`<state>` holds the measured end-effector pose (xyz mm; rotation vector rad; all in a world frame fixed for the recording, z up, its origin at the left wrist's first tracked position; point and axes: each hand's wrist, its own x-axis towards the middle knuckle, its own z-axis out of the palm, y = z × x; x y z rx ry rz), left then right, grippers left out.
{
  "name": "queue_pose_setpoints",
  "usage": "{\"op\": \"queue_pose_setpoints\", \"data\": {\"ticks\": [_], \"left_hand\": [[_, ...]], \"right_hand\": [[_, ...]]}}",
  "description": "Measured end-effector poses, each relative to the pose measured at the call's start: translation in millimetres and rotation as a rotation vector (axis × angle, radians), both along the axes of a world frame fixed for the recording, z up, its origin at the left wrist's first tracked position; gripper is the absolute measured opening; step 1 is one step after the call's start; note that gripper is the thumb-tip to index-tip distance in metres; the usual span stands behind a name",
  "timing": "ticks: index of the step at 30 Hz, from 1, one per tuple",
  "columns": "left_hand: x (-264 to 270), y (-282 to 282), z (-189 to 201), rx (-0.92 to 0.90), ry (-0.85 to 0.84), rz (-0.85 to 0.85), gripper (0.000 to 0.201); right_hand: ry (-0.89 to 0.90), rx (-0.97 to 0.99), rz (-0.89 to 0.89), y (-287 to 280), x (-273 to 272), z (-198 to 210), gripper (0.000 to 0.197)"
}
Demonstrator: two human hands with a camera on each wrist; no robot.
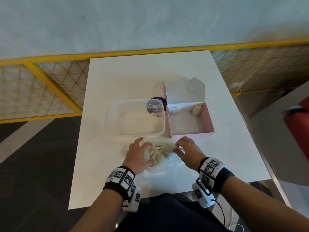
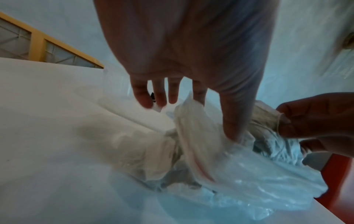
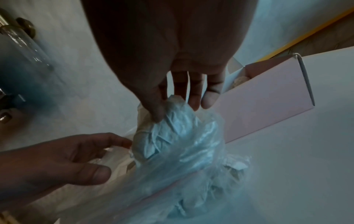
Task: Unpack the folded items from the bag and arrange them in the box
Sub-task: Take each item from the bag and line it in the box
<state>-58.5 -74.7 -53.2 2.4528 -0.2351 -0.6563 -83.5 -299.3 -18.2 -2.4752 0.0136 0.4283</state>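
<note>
1. We see a clear plastic bag (image 1: pixel 164 154) lying on the white table (image 1: pixel 107 77) near its front edge, stuffed with pale folded items (image 1: pixel 158 150), just in front of the pink box (image 1: pixel 192 120).
2. Our left hand (image 1: pixel 138 155) rests on the bag's left side, fingers spread and fairly straight, the thumb pressing into the plastic in the left wrist view.
3. Our right hand (image 1: pixel 187 149) pinches the bag's right end, thumb and fingers curled into a bunch of plastic.
4. The box stands open with its lid (image 1: pixel 184 91) raised at the back; two small pale pieces (image 1: pixel 173 110) lie along its far wall, and the rest of its floor is bare.
5. A clear plastic tub (image 1: pixel 136 118) sits touching the box's left side, directly beyond our left hand; a purple round label (image 1: pixel 156 106) shows through its far right corner.
6. A yellow railing with mesh (image 1: pixel 50 77) runs behind the table, and a red and grey object (image 1: pixel 297 124) stands off the right edge, blurred.
7. The folded items are hard to tell apart through the crumpled plastic; we cannot count them.
8. What lies in the tub is a pale smear we cannot make out.
9. Bare tabletop lies left of the tub, right of the box and behind both.
</note>
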Motion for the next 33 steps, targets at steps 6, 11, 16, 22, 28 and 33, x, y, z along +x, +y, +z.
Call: {"op": "queue_pose_setpoints", "data": {"ticks": [6, 11, 16, 22, 28, 33], "left_hand": [[-3.5, 2.8, 25.2, -0.327, -0.167, 0.178, 0.041], [18.1, 1.8, 73.8, -0.755, -0.042, 0.322, 0.047], [27.5, -21.5, 99.1, -0.990, 0.338, 0.167, 0.096], [18.5, -31.5, 94.0, -1.185, 0.666, 0.149, 0.094], [13.9, -34.7, 90.9, -1.137, 0.557, 0.349, 0.040], [11.9, -33.9, 88.5, -1.153, 0.584, 0.353, 0.031]], "right_hand": [[-0.035, 0.150, -0.052, -1.5, 2.9, 40.9, 0.008], [0.000, 0.352, -0.030, -11.5, 19.4, 86.2, 0.010], [0.033, 0.560, -0.008, 2.3, 38.0, 97.0, 0.023], [-0.082, 0.445, -0.017, 21.8, 46.1, 82.5, 0.003], [-0.163, 0.364, -0.031, 24.2, 41.7, 76.6, 0.015], [-0.156, 0.565, -0.121, 17.2, 38.2, 84.5, 0.031]]}}
